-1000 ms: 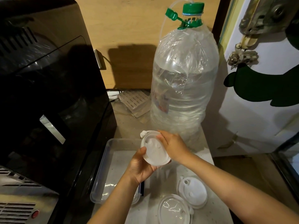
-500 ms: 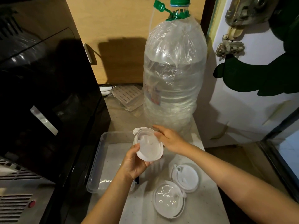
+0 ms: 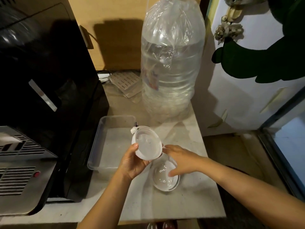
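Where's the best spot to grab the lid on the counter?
Probably its rim, pinched from above on the right: the clear lid lies flat on the counter, its domed middle looks smooth, and the right hand is over it. The left hand holds the white lid.

This looks like a home kitchen corner. A big clear water bottle (image 3: 171,66) stands at the far end of a pale stone tabletop (image 3: 181,204). A glossy black appliance (image 3: 46,76) fills the left side, with a silver vented unit (image 3: 16,176) near it. On the right is a white door (image 3: 247,104), apparently a fridge's, carrying magnets (image 3: 228,33). Household plastic ware sits near: a clear plastic container (image 3: 94,156), the upper lid (image 3: 146,144) and the lower lid (image 3: 165,180). A wooden panel (image 3: 115,10) backs the nook.
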Demonstrator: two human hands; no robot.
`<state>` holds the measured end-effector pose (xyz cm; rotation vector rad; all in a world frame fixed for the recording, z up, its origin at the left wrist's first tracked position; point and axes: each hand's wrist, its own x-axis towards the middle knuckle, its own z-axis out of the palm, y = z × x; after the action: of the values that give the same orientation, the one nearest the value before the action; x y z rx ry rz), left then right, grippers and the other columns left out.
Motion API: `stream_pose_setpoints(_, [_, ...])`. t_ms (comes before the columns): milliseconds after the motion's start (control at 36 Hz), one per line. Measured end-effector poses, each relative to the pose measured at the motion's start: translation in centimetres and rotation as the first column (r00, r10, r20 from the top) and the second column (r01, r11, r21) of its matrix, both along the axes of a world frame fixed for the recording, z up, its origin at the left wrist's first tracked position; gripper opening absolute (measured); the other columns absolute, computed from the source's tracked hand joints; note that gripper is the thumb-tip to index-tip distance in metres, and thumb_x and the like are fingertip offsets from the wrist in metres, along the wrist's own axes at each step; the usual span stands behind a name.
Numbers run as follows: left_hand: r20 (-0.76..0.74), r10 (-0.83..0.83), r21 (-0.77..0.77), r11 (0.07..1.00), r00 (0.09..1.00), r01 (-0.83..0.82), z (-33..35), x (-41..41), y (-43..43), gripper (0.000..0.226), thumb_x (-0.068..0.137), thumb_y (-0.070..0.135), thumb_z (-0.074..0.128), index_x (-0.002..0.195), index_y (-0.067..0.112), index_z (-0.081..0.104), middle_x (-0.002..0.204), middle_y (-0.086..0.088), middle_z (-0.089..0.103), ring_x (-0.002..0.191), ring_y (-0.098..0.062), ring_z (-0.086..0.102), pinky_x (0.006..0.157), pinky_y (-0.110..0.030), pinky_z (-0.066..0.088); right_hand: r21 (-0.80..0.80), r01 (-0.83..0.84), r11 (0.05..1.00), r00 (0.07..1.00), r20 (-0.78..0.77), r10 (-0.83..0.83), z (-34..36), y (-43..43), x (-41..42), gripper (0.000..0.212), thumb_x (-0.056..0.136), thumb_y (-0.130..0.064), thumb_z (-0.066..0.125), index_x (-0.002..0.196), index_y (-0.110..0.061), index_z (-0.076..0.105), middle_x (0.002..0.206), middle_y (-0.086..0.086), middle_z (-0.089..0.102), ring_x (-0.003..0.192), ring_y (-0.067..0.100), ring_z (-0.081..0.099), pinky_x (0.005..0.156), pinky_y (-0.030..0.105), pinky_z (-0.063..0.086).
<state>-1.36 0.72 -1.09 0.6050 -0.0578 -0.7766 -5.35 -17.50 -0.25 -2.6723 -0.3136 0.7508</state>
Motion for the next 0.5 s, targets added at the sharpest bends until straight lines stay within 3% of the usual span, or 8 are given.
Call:
stream_pose_setpoints(139, [-0.004, 0.004, 0.023, 1.0, 1.0, -0.004, -0.1, -1.4, 0.5, 0.082, 0.032, 0.033, 0.091, 0.104, 0.01, 0.059, 0.094, -0.014, 0.068, 0.09, -0.029, 0.065, 0.078, -0.04, 0.055, -0.097, -0.255, 0.962, 0.964, 0.051, 0.261, 0.2, 1.0, -0.2, 0.076, 0.071, -0.019, 0.068, 0.137, -0.03, 0.033, 0.151, 0.003, 0.026, 0.13, 0.027, 0.032, 0.1, 0.041, 0.042])
stream_pose_setpoints(250, [0.003, -0.003, 0.017, 1.0, 1.0, 0.003, 0.3, -2.5, 0.7, 0.084, 0.033, 0.031, 0.091, 0.106, 0.012, 0.054, 0.089, -0.013, 0.071, 0.082, -0.03, 0.069, 0.075, -0.042, 0.056, -0.199, -0.395, 0.897, 0.909, 0.056, 0.413, 0.9, 1.8, 0.1, 0.082, 0.07, -0.014, 0.067, 0.139, -0.035, 0.029, 0.149, 0.006, 0.029, 0.129, 0.028, 0.034, 0.096, 0.042, 0.044])
stream_pose_setpoints(333, [0.011, 0.019, 0.032, 0.999, 1.0, -0.02, 0.4, -3.0, 1.1, 0.085, 0.033, 0.032, 0.091, 0.106, 0.014, 0.053, 0.089, -0.012, 0.071, 0.082, -0.028, 0.068, 0.071, -0.042, 0.059, -0.286, -0.531, 0.798, 0.82, 0.064, 0.568, 1.5, 2.3, 0.4, 0.082, 0.075, -0.012, 0.065, 0.141, -0.037, 0.023, 0.15, 0.009, 0.027, 0.132, 0.03, 0.03, 0.1, 0.041, 0.038])
stream_pose_setpoints(417, [0.007, 0.025, 0.05, 0.998, 1.0, -0.026, 0.4, -3.3, 1.6, 0.086, 0.033, 0.033, 0.091, 0.108, 0.017, 0.052, 0.099, -0.013, 0.062, 0.088, -0.026, 0.064, 0.074, -0.041, 0.057, -0.356, -0.611, 0.707, 0.731, 0.089, 0.677, 1.1, 2.1, 1.0, 0.08, 0.079, -0.018, 0.066, 0.14, -0.042, 0.021, 0.153, 0.005, 0.022, 0.136, 0.029, 0.025, 0.103, 0.039, 0.033])
stream_pose_setpoints(500, [-0.009, 0.063, 0.075, 0.995, 0.998, -0.062, 0.2, -3.3, 2.2, 0.089, 0.029, 0.034, 0.091, 0.108, 0.017, 0.053, 0.099, -0.012, 0.058, 0.087, -0.025, 0.064, 0.072, -0.039, 0.057, -0.324, -0.656, 0.682, 0.717, 0.018, 0.697, 1.3, 2.3, 1.3, 0.071, 0.081, -0.043, 0.061, 0.141, -0.039, 0.022, 0.156, 0.0, 0.017, 0.141, 0.025, 0.019, 0.112, 0.037, 0.023])
